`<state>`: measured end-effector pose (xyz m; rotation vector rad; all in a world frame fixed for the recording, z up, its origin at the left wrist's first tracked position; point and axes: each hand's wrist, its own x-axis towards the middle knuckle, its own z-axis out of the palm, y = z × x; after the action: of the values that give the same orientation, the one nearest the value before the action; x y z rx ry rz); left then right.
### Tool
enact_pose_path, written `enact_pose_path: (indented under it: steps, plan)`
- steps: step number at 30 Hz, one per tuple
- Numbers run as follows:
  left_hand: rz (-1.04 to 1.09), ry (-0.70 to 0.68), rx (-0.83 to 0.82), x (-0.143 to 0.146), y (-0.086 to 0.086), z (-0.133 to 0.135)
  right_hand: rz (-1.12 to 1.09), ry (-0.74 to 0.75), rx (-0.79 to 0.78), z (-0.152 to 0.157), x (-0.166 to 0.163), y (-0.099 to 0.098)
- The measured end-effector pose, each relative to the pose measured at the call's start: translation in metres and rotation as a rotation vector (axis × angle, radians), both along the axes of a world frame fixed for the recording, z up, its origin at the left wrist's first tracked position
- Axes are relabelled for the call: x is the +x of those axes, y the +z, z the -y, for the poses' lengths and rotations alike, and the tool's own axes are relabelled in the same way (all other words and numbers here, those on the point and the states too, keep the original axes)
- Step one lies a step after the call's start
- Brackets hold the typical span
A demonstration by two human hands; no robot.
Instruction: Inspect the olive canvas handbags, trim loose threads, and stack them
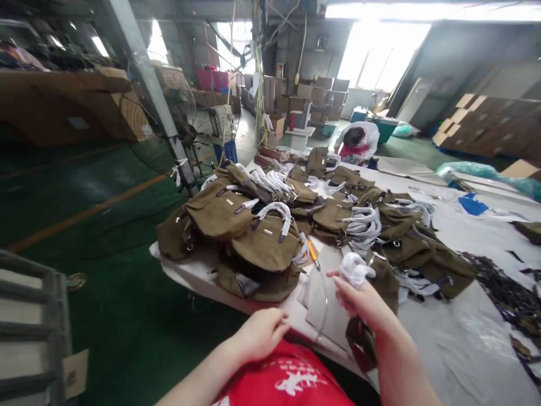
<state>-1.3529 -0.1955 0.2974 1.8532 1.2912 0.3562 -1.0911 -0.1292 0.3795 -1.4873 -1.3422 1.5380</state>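
My right hand point(359, 301) is closed at the white-wrapped handles point(355, 269) of an olive bag point(382, 282), near the table's front edge. One finger stretches out to the left, and the exact grip is partly hidden. Below that wrist hangs a dark brown piece point(361, 341), perhaps part of the same bag. My left hand point(264, 334) rests by the red apron point(296, 375), fingers loosely bent and nothing visible in them. Just beyond it lie piled olive bags point(268, 242) with wrapped handles. A yellow-handled tool point(313, 252) lies between the piles.
More olive bags point(426, 254) cover the table's middle. Dark straps or trimmings point(502, 299) are heaped at the right. A co-worker point(359, 141) bends over the far side. A fan point(190, 132) and a slanted post point(152, 90) stand at left; a grey rack point(34, 327) is nearer.
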Motion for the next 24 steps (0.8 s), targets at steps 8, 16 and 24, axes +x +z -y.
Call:
enact_pose_path:
  steps: [8,16,24]
  plan:
    - [-0.097,0.244,0.386,-0.054,0.025,-0.017,0.233,0.691,0.127,0.060,-0.027,0.010]
    - [-0.106,-0.240,0.143,-0.087,0.074,-0.001,0.222,0.988,0.463,0.084,-0.069,0.026]
    - [0.412,-0.225,-0.523,-0.081,0.040,0.038,0.055,0.339,0.495,0.064,-0.053,-0.002]
